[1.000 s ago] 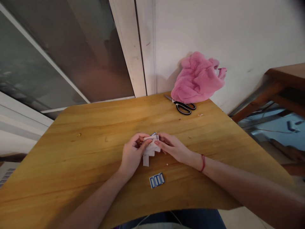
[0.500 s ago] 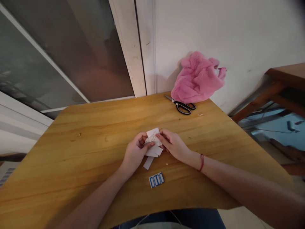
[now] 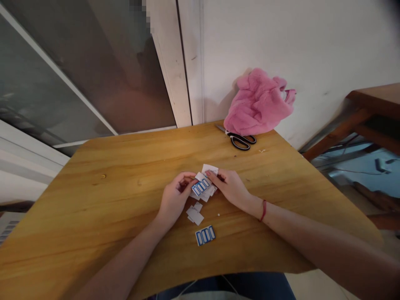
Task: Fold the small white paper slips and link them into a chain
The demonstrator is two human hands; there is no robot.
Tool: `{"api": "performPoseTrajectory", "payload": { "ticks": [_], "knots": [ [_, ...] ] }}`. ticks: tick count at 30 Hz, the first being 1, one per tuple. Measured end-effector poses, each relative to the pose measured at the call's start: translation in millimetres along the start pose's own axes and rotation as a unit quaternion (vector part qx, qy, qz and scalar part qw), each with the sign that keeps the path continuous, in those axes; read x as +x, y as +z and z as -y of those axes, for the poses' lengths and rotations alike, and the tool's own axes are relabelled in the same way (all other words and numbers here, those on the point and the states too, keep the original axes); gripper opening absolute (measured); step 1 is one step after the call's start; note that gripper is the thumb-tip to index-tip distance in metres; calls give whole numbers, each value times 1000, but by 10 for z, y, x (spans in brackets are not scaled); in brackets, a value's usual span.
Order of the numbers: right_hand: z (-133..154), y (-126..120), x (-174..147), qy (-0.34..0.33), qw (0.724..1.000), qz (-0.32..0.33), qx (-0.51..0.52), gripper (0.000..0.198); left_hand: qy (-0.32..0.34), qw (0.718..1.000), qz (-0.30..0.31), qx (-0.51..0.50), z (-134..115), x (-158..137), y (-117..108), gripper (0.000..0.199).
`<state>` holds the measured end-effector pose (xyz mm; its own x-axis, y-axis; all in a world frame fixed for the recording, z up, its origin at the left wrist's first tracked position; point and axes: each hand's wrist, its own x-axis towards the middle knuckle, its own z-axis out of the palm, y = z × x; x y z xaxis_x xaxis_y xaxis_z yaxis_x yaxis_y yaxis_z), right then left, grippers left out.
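Observation:
Between its thumb and fingers, my left hand [image 3: 174, 196] pinches a small white label sheet with blue frames [image 3: 200, 187]. My right hand [image 3: 233, 189] is closed on white paper pieces [image 3: 210, 168], its thumb pressing from above. More white paper lies under the label sheet, partly covered by it and my fingers. Below my hands, a few loose white paper scraps [image 3: 195, 216] overlap on the wooden table. A second blue-framed label sheet [image 3: 205, 236] lies flat nearer to me, touched by neither hand.
Scissors with black handles [image 3: 240, 141] rest at the table's back right, beside a pink fluffy cloth item [image 3: 259, 102] against the wall. The wooden table [image 3: 125, 166] meets a glass sliding door [image 3: 125, 75] behind. Tiny crumbs [image 3: 261, 151] are near the scissors.
A blue-framed label sheet now shows in my left hand. More white scraps lie on the table below my hands. The paper in my right hand has shifted slightly right.

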<state>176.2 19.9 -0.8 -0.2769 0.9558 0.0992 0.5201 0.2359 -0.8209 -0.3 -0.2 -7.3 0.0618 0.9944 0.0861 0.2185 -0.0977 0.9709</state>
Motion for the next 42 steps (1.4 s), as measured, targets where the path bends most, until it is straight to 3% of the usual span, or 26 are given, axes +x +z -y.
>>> {"api": "performPoseTrajectory", "payload": {
  "ticks": [4,10,13,15,17,22,27,32,35,37,39,42],
  "knots": [
    [-16,-47,41,-40,996,-17,-72,47,8,997,-11,73,13,46,-86,17],
    [-62,-63,44,-25,980,-140,-138,18,106,971,-72,201,-21,48,-170,17],
    [-56,-74,34,-41,976,-170,-129,17,166,947,36,273,-64,31,-182,17],
    [-38,-79,20,-69,977,-143,-140,13,175,928,129,304,-75,26,-183,23],
    [-24,-73,4,-100,976,-100,-162,12,164,917,183,315,-70,31,-184,25],
    [-63,-24,-16,-148,963,-40,-223,24,145,920,202,304,-43,62,-198,21],
    [-123,-10,8,-140,956,-31,-257,17,131,923,218,290,-59,63,-197,11],
    [-145,-24,38,-137,955,-44,-261,16,122,940,191,254,-97,71,-203,4],
    [-142,-32,44,-137,957,-48,-252,17,154,951,94,251,-104,96,-243,8],
    [-133,-34,42,-126,958,-55,-251,15,187,938,38,289,-98,109,-271,8],
    [-121,-34,33,-106,958,-67,-258,14,207,920,36,330,-82,112,-286,8],
    [-95,-36,15,-83,955,-86,-271,15,209,910,82,349,-38,108,-271,11]
  ]
}}
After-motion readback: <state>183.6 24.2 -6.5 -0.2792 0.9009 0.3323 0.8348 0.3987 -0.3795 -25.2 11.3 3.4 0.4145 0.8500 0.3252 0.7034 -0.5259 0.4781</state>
